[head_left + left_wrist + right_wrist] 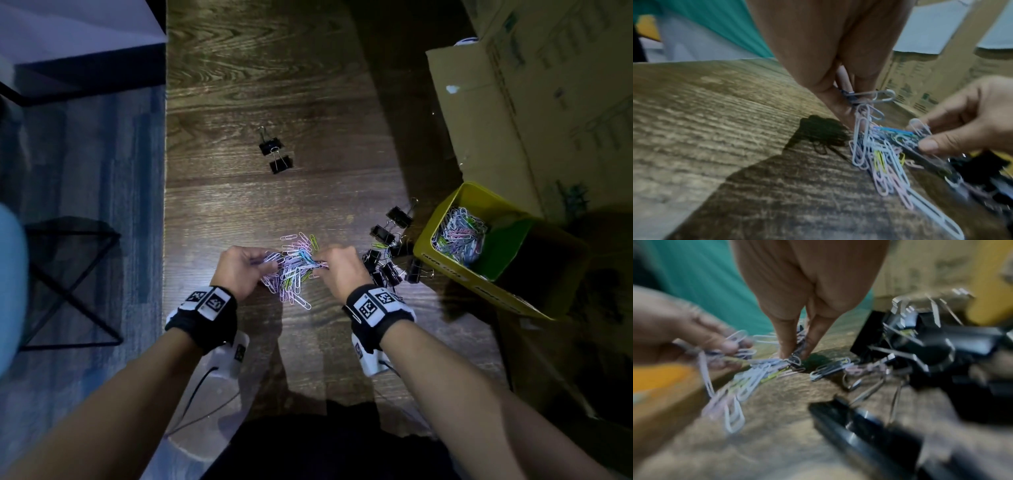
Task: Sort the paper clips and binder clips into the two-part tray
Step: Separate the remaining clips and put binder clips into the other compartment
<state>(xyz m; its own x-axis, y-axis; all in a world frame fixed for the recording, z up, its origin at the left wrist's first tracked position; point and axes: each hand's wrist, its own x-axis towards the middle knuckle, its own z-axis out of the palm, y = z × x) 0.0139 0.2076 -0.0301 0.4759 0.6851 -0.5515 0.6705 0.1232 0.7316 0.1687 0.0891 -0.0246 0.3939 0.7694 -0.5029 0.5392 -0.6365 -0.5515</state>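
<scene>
A heap of pastel paper clips (294, 274) lies on the dark wooden table in front of me. My left hand (270, 263) pinches a bunch of clips at the heap's left side; the clips (863, 113) hang from its fingertips. My right hand (320, 264) pinches clips at the heap's right side, fingertips (786, 353) down on them. Black binder clips (388, 255) cluster just right of my right hand, and two more (276, 154) lie farther back. The yellow two-part tray (445, 270) stands tilted at the right; its near part holds paper clips (459, 233), its other part is dark.
A large cardboard box (534, 102) stands behind the tray at the right. The table's left edge (165, 205) drops to blue carpet, where a black metal frame (68, 284) stands. Bare wood stretches beyond the heap up to the two far binder clips.
</scene>
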